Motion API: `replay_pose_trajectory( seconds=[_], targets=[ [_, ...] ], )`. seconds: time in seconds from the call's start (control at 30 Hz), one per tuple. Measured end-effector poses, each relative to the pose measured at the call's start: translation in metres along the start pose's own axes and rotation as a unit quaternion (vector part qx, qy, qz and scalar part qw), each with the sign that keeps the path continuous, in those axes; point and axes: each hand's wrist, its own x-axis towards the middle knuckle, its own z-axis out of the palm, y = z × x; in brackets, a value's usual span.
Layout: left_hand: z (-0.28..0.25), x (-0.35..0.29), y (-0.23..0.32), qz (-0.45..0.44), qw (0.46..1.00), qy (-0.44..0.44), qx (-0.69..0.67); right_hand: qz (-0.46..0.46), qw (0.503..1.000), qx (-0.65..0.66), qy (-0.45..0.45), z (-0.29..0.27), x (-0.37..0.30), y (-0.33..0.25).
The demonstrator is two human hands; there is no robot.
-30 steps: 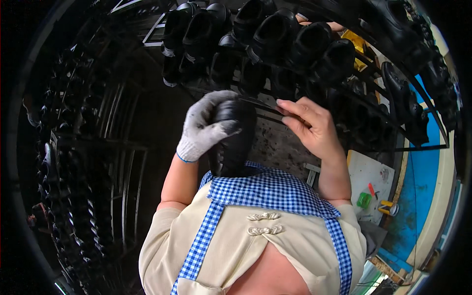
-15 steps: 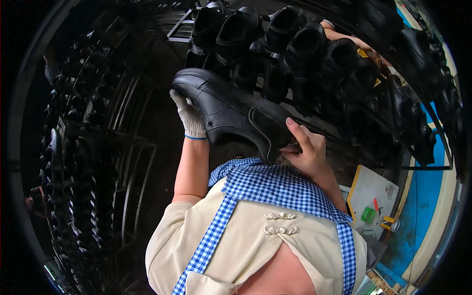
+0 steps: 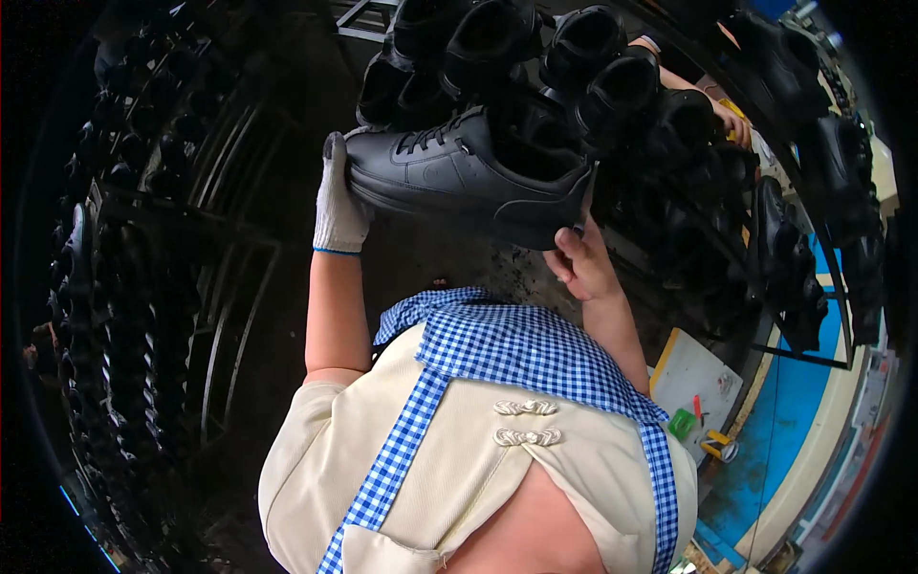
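Note:
A black lace-up shoe (image 3: 469,177) is held level between my two hands, its side toward me and its opening upward. My left hand (image 3: 337,199), in a white knit glove with a blue cuff edge, grips the toe end, with part of its fingers behind the shoe. At the heel, my bare right hand (image 3: 583,260) has its thumb against the lower back edge; some of its fingers are hidden behind the heel. Just beyond the held shoe, more black shoes (image 3: 617,91) sit in rows on a rack.
Dark racks with shoes (image 3: 124,277) run along the left. To the right, a white board (image 3: 693,373) carries a green item (image 3: 682,422) and a yellow tape roll (image 3: 719,446), beside a blue surface (image 3: 765,469). Another person's arm (image 3: 703,91) reaches in behind the rack at upper right.
The shoe has rolled over from showing its underside edge to opening up, laces now visible. Both hands have moved slightly farther from my body, still holding toe and heel.

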Motion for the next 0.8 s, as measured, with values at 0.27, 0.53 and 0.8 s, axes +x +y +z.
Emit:
replay_pose_trajectory(
  seconds=[0.27, 0.53, 0.8],
  targets=[
    [-0.032, 0.022, -0.037, -0.066, 0.988, -0.067, -0.119, -0.221, 0.900, -0.363, -0.099, 0.026, 0.005, -0.014],
    [-0.082, 0.084, -0.070, -0.040, 0.954, -0.222, -0.199, -0.376, 0.754, -0.521, -0.138, 0.040, -0.001, -0.013],
    [-0.008, 0.005, -0.022, 0.017, 0.990, -0.142, 0.003, -0.415, 0.754, -0.489, -0.143, 0.047, 0.000, -0.028]
  ],
)
